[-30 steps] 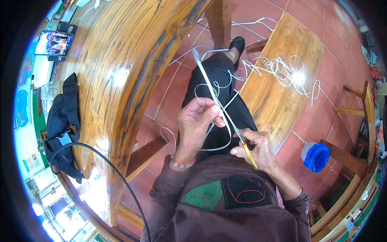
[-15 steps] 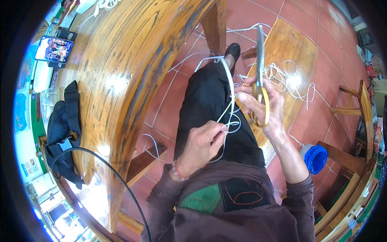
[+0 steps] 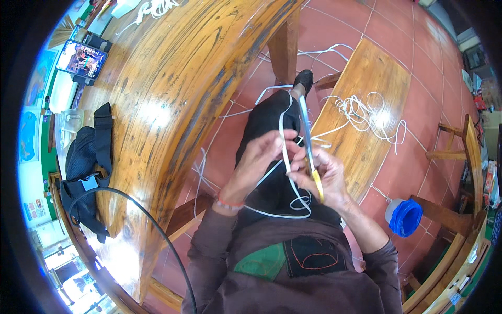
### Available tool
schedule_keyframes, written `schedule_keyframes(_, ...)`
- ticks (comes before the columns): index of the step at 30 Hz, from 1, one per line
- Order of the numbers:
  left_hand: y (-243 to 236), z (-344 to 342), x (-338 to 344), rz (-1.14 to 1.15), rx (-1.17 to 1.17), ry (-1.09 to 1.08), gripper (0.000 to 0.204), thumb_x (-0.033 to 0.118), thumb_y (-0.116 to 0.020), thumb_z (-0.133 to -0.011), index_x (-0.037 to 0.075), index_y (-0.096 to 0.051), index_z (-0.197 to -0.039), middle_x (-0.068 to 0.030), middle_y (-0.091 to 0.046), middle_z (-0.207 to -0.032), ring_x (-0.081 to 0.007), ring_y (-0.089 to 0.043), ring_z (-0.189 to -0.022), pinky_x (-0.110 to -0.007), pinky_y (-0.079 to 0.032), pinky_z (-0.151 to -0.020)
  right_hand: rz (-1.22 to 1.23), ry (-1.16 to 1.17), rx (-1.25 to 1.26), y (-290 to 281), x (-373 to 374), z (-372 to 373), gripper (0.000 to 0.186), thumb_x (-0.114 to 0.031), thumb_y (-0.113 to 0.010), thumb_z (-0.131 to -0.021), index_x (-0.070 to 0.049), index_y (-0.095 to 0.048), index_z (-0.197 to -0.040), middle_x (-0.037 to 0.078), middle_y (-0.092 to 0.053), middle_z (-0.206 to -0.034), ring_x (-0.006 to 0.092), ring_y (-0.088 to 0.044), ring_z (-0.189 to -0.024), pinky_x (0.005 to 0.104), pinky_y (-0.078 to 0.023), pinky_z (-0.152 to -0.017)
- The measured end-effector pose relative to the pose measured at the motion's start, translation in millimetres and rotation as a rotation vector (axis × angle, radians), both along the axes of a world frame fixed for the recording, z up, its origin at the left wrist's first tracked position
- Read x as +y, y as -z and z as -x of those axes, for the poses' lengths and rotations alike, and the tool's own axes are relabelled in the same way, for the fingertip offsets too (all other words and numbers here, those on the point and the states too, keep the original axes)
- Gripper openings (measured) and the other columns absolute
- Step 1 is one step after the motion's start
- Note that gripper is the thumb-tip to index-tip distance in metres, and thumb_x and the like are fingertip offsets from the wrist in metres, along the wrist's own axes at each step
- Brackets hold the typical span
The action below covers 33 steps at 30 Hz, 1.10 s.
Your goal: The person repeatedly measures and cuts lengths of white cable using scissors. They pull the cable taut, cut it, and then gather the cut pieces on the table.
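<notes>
In front of my lap, my left hand pinches a thin white cord between thumb and fingers. Close beside it on the right, my right hand holds scissors with yellow handles, their long blades pointing away from me and looking closed. The right thumb and fingertip are at the same cord. Below the hands the cord makes a small curl over my dark trousers, and a longer strand runs left across my lap. How the fingers grip the scissor handles is partly hidden.
A wooden bench at the right carries a loose tangle of white cord. To the left stands a wooden table with a phone and a black strap bag. A blue-lined bin is at lower right; more cord trails over the tiles.
My left hand has moved up and forward along the cord. The right hand has come left and lower with the scissors, so both hands are now close together.
</notes>
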<state>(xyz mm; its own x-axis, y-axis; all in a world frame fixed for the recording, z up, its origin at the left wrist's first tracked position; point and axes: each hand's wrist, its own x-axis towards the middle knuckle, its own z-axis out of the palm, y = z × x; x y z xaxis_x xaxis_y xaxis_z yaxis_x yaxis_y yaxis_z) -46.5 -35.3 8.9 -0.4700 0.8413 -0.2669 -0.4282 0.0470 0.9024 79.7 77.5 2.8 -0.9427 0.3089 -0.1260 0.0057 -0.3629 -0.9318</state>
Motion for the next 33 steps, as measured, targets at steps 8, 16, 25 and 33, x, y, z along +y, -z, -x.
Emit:
schedule_keyframes(8, 25.6, 27.6, 4.6, -0.238, -0.332, -0.209, 0.018, 0.020, -0.044, -0.090, 0.004, -0.053, -0.092, -0.0019, -0.050, -0.066, -0.0150, -0.056, -0.071, -0.031, -0.048, -0.072, 0.025, 0.232, -0.118, 25.3, 2.7, -36.3, 0.030, 0.005, -0.065, -0.071, -0.002, -0.052, -0.097, 0.004, -0.059, -0.078, 0.0086, -0.057, -0.069, 0.0188, -0.048, -0.059)
schedule_keyframes(16, 22.6, 24.3, 3.5, -0.136, -0.252, -0.321, 0.020, 0.023, -0.048, -0.088, 0.004, -0.055, -0.093, -0.0066, -0.060, -0.075, -0.0169, -0.060, -0.074, -0.029, -0.049, -0.070, 0.124, 0.186, -0.131, 20.9, 3.7, -24.4, 0.029, 0.005, -0.066, -0.070, -0.002, -0.052, -0.095, 0.006, -0.061, -0.075, 0.0082, -0.057, -0.064, 0.0183, -0.047, -0.053)
schedule_keyframes(25, 9.7, -12.0, -8.3, 0.223, 0.115, 0.042, 0.017, 0.016, -0.056, -0.084, 0.000, -0.057, -0.090, -0.0032, -0.059, -0.074, -0.0088, -0.058, -0.068, -0.020, -0.046, -0.058, 0.289, 0.229, -0.082, 22.1, 12.5, 6.9, 0.031, 0.005, -0.068, -0.066, -0.003, -0.054, -0.093, 0.008, -0.062, -0.072, 0.0077, -0.057, -0.056, 0.0172, -0.045, -0.049)
schedule_keyframes(33, 11.0, -28.4, -8.7, 0.193, 0.036, 0.089, 0.013, 0.013, -0.058, -0.082, 0.000, -0.058, -0.084, -0.0025, -0.059, -0.071, -0.0062, -0.056, -0.066, -0.018, -0.045, -0.057, 0.238, 0.272, -0.072, 19.4, 13.2, 25.4, 0.032, 0.004, -0.067, -0.069, -0.002, -0.052, -0.095, 0.010, -0.062, -0.074, 0.0088, -0.055, -0.053, 0.0191, -0.045, -0.050)
